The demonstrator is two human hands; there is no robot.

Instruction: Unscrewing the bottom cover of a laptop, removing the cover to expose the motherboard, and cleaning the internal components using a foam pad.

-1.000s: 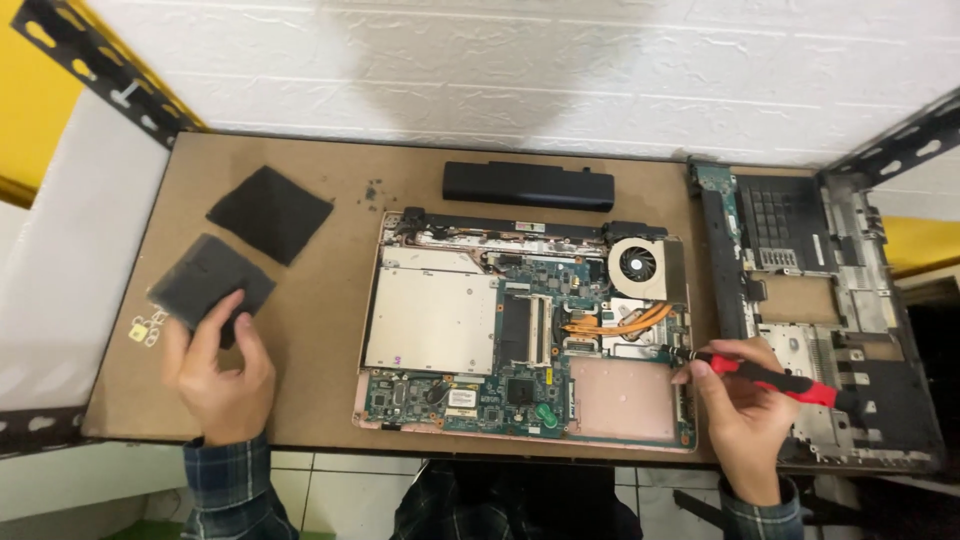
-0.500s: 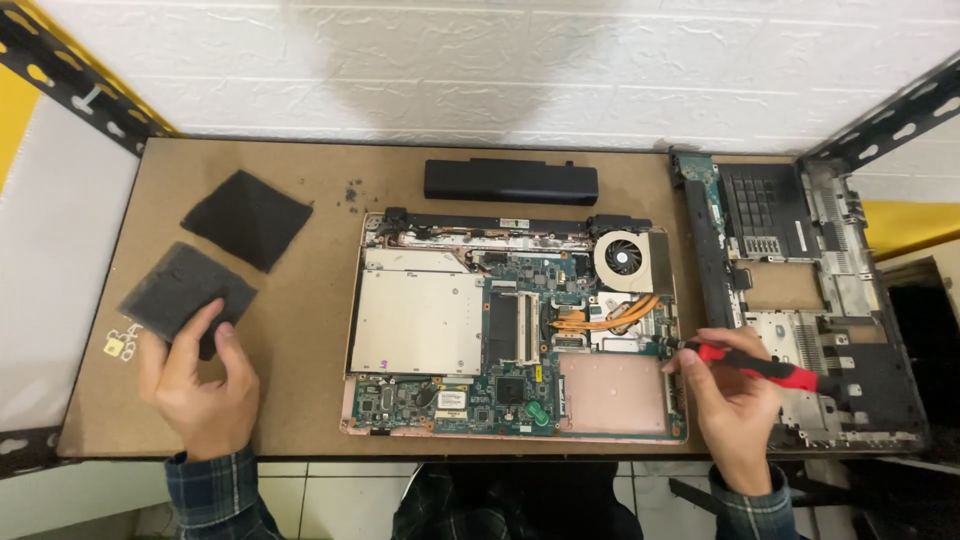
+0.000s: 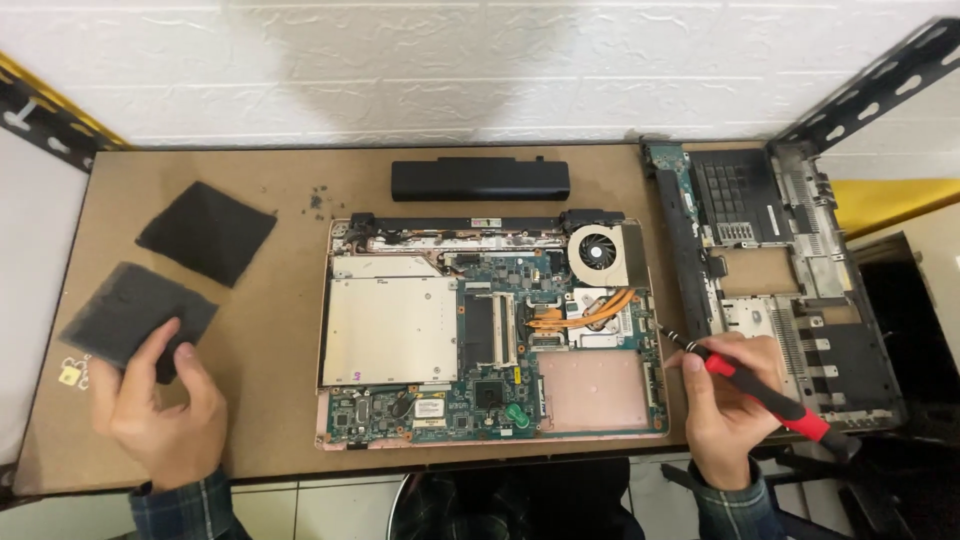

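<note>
An opened laptop base (image 3: 490, 335) lies in the middle of the brown table, its green circuit board, round fan and copper heat pipe exposed. My right hand (image 3: 725, 405) grips a red and black screwdriver (image 3: 770, 395), its tip at the board's right edge. My left hand (image 3: 165, 410) rests at the front left, thumb and fingers touching the lower of two dark square pads (image 3: 135, 315); whether it holds anything small is unclear. The second pad (image 3: 207, 230) lies just beyond.
A black battery bar (image 3: 480, 180) lies behind the laptop. The removed laptop cover (image 3: 790, 290) sits at the table's right edge. Small screws (image 3: 318, 198) are scattered near the battery. Black metal shelf braces (image 3: 870, 85) frame the back corners.
The view has shifted a little. My left hand stays on the lower pad and my right hand keeps the screwdriver by the board's right edge.
</note>
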